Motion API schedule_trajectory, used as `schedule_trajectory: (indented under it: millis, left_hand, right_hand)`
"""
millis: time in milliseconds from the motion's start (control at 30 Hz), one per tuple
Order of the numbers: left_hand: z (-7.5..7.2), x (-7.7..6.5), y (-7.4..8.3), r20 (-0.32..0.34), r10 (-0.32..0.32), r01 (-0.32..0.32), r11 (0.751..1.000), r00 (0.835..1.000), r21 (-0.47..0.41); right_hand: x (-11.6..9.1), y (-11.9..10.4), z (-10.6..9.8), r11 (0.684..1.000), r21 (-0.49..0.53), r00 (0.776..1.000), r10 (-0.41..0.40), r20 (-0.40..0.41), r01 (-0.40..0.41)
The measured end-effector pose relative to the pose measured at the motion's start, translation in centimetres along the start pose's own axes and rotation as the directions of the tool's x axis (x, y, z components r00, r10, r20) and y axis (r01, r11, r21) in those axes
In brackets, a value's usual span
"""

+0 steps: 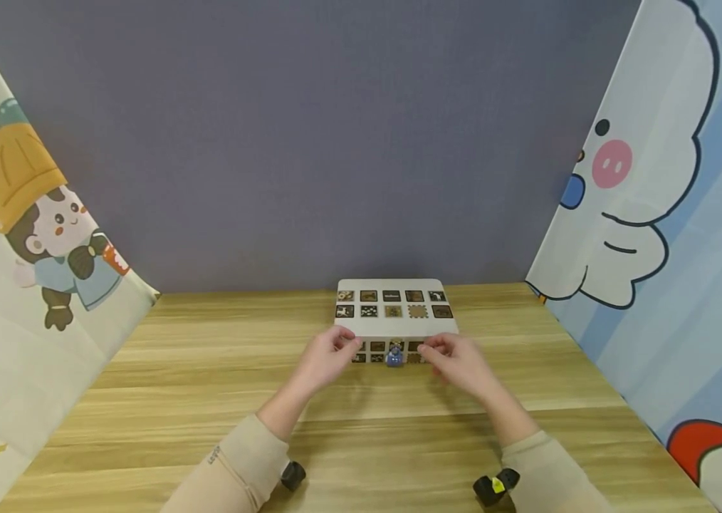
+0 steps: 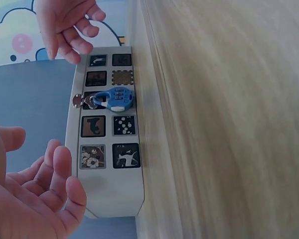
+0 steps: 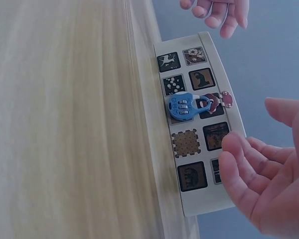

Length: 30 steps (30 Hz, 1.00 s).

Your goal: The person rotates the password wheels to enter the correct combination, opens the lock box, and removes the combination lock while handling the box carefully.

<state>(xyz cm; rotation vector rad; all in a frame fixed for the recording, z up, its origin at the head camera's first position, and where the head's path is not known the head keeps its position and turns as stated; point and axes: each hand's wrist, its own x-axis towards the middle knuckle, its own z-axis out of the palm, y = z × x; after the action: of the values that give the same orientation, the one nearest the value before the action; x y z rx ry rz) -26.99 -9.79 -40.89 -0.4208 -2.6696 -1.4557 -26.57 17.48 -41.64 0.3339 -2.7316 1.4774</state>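
Observation:
A white box [image 1: 393, 326] printed with small dark square pictures stands on the wooden table. From the metal clasp [image 3: 226, 99] on its front hangs a blue combination padlock [image 2: 118, 99], its number dials facing outward. My left hand [image 1: 330, 356] is beside the front left corner, fingers loosely bent with nothing between them. Near the front right corner my right hand [image 1: 460, 363] is held the same way, thumb apart from its fingers. Both palms face inward, with the padlock [image 1: 394, 356] between them. Whether any fingertip touches the box cannot be told.
A grey-blue panel [image 1: 310, 142] rises behind the box at the table's [image 1: 220, 399] back edge. Printed cartoon sheets [image 1: 643, 171] line both sides. Black straps with small devices [image 1: 495, 487] sit at the wrists.

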Motion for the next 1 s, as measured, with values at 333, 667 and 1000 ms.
schedule_trajectory:
  millis: [333, 667, 1000]
  left_hand:
    - [0.8, -0.2, 0.1, 0.034, -0.055, 0.057, 0.996, 0.998, -0.064]
    - [1.7, 0.1, -0.3, 0.068, -0.106, 0.110, 0.992, 0.992, -0.069]
    - [3.0, 0.6, -0.5, 0.096, -0.090, 0.098, 0.991, 0.991, -0.090]
  right_hand:
    - [0.4, 0.5, 1.1, 0.996, 0.051, 0.997, 0.071, 0.032, -0.073]
    - [0.6, 0.7, 1.9, 0.987, 0.108, 0.992, 0.113, 0.060, -0.119]
    - [0.9, 1.1, 2.6, 0.987, 0.085, 0.988, 0.129, 0.087, -0.136]
